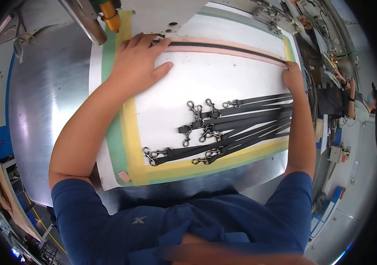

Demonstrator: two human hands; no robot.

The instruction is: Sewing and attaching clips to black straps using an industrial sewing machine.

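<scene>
A black strap [223,46] lies straight between two pink strips [241,48] at the far side of the white work sheet [206,73]. My left hand [140,62] rests flat on the strap's left end, fingers stretched and thumb spread; dark metal hardware there is partly hidden under the fingers. At the other end, my right hand [293,78] has its fingers closed on the strap. Nearer to me, several black straps [250,118] with metal snap hooks [191,106] lie in a loose bundle, their hooks toward the left. My right forearm covers their far ends.
A white machine body [162,15] with a brass-coloured cylinder [110,17] and a metal rod [87,22] overhangs the far left. Green and yellow tape [129,128] borders the sheet. A pink scrap [124,176] lies at its near left corner. Another person [361,106] stands at right.
</scene>
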